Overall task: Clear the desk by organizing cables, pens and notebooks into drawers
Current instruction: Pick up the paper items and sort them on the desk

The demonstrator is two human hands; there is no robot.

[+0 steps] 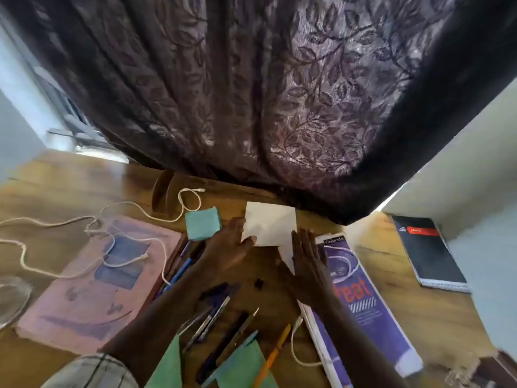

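Both my hands reach to a white paper pad (270, 222) near the desk's far edge. My left hand (226, 249) touches its left side, thumb on the paper; whether it grips is unclear. My right hand (306, 257) lies flat with fingers apart by its right corner. A pink notebook (92, 284) lies at the left with a white cable (70, 222) looped over it. Several pens (221, 331) are scattered close to me. A purple notebook (372, 309) lies at the right with another white cable (293, 348) beside it. A black notebook (428, 253) sits far right.
A teal sticky-note block (202, 222) sits left of the white pad. Green paper sheets (237, 368) lie at the near edge. A dark patterned curtain (251, 93) hangs over the desk's back. A glass dish (11, 298) is at the far left. A small black clip (259, 284) lies between my arms.
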